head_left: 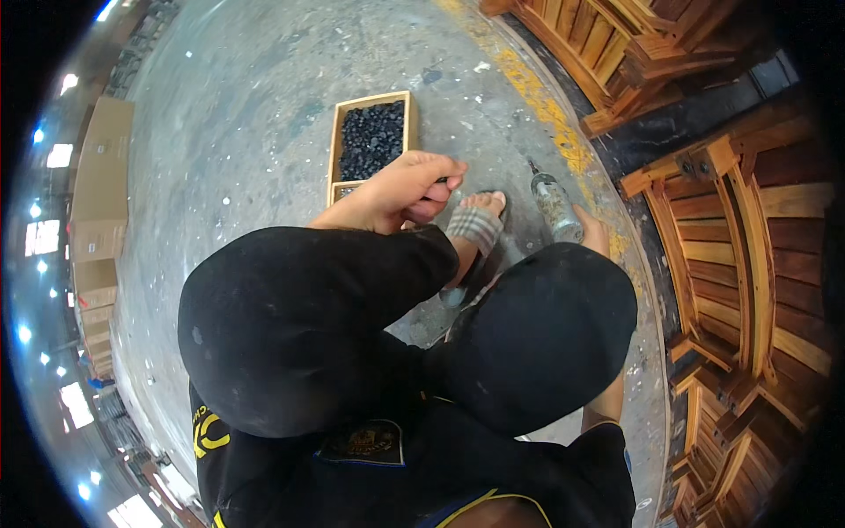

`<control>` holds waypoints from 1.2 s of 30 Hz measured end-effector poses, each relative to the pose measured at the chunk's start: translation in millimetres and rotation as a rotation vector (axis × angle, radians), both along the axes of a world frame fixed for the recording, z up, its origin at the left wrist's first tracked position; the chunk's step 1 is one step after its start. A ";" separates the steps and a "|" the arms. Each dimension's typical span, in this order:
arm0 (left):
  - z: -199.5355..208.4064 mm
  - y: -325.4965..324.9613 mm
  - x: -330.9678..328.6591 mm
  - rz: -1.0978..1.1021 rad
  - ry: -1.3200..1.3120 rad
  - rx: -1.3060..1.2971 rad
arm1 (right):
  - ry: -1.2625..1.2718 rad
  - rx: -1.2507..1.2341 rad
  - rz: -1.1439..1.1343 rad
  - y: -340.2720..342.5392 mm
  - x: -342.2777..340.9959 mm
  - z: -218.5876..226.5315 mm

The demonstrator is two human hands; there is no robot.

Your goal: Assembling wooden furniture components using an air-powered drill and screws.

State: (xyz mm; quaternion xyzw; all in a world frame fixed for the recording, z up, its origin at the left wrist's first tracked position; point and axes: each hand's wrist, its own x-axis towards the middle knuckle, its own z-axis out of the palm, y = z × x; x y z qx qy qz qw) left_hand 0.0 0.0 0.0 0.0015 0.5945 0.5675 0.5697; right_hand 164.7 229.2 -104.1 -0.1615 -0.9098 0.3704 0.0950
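- Stacked cardboard boxes (92, 202) stood far left of the wooden tray (335, 150).
- The wooden tray, filled with small dark pieces (371, 139), lay on the concrete floor (238, 114).
- The left hand (407, 187) hovered at the tray's near end, fingers curled closed; any contents could not be told.
- A sandalled foot (473, 227) rested right of the tray.
- The right hand (591, 232) gripped a power tool (556, 204), further right.
- Wooden chair frames (731, 220) stood far right of the tray.

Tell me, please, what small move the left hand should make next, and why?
Probably a short reach forward and down into the wooden tray. The left hand hovers at its near end with fingers curled, seemingly holding nothing, and the black screws lie just ahead. The right hand already grips the power tool.
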 end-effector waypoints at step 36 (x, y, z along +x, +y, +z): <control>-60.2 109.8 -173.0 -0.158 -0.080 0.113 | -0.208 -0.302 -0.077 -41.5 -35.0 -80.3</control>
